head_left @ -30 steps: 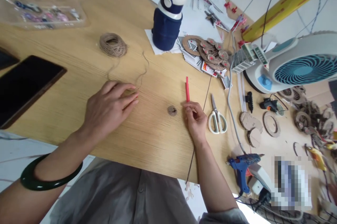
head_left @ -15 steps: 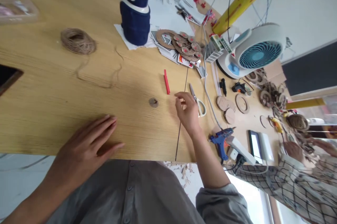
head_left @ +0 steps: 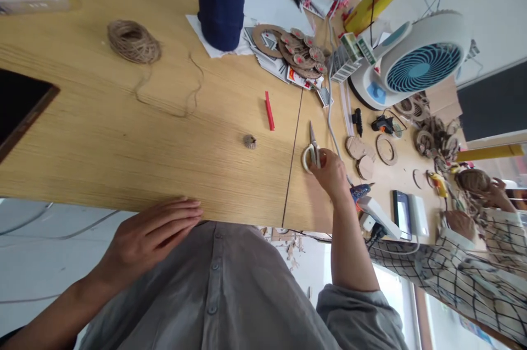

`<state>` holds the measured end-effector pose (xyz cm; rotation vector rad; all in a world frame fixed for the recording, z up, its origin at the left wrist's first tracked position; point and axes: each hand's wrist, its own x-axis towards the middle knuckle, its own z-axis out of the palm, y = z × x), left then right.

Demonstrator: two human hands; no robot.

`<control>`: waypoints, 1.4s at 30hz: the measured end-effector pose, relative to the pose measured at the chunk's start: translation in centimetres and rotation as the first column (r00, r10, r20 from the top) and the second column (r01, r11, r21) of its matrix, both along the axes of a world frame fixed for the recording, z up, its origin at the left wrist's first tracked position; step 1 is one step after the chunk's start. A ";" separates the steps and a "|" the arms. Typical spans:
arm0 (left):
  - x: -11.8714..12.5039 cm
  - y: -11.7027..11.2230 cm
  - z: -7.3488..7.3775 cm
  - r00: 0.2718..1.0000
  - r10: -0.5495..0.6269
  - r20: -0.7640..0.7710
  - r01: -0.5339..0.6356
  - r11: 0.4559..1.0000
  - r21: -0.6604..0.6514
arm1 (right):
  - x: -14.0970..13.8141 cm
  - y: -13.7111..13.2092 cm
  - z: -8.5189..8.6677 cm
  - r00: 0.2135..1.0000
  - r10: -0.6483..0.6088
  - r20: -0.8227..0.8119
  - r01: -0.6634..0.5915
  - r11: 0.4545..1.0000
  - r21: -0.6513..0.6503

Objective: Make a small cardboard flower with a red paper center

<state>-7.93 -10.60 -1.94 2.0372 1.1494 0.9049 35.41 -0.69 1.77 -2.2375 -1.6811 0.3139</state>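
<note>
My right hand (head_left: 330, 173) has its fingers closed on the handles of a pair of scissors (head_left: 312, 152), which lie on the table with the blades pointing away from me. My left hand (head_left: 158, 229) rests at the table's front edge with its fingers stretched out and holds nothing. Between the hands, farther in, sits a small round ridged brown piece (head_left: 249, 141). A red strip (head_left: 269, 111) lies beyond it. At the left is a ball of brown twine (head_left: 134, 41), its loose end trailing over the wood.
A blue glue gun (head_left: 360, 191) lies beside my right wrist, near a power strip (head_left: 381, 218). Cardboard discs (head_left: 365, 167), rings and a white fan (head_left: 428, 59) stand to the right. A dark blue bottle (head_left: 220, 10) is at the back. Another person's hands work at far right.
My right hand has moved right onto the scissors, which have turned slightly. My left hand has drawn back to the table edge. The view has shifted; the small round piece shows ridged sides.
</note>
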 end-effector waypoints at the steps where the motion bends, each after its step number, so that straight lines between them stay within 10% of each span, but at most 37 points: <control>1: 0.3 0.0 0.5 1.000 -0.001 0.007 0.001 1.000 0.022 | 0.1 0.3 0.6 0.995 -0.033 -0.094 0.030 0.999 -0.034; 5: 2.2 1.0 3.0 0.973 0.193 0.123 -0.182 0.979 -0.092 | 0.4 1.1 2.6 0.753 -0.109 -0.649 0.089 0.994 -0.062; 9: 5.3 3.1 4.9 0.750 0.442 0.491 -0.222 0.869 -0.443 | -1.3 0.1 3.0 0.469 0.005 -0.883 -0.036 0.999 -0.014; 16: 10.2 4.9 6.4 0.727 0.330 0.602 -0.026 0.889 -0.456 | -9.4 -4.1 2.5 -0.028 -0.149 -0.988 -0.106 0.984 -0.146; 23: 11.6 4.7 6.1 0.789 0.211 0.578 -0.021 0.948 -0.318 | -13.0 -5.5 2.7 -0.139 -0.227 -0.964 -0.160 0.966 -0.205; 37: 12.2 4.8 5.4 0.930 0.145 0.337 -0.068 0.971 -0.228 | -13.5 -5.4 2.3 0.013 -0.143 -0.990 -0.116 0.983 -0.144; 42: 12.4 4.8 6.2 0.894 0.244 0.375 -0.085 0.915 -0.394 | -13.7 -5.5 2.3 0.013 -0.171 -0.985 -0.059 0.983 -0.172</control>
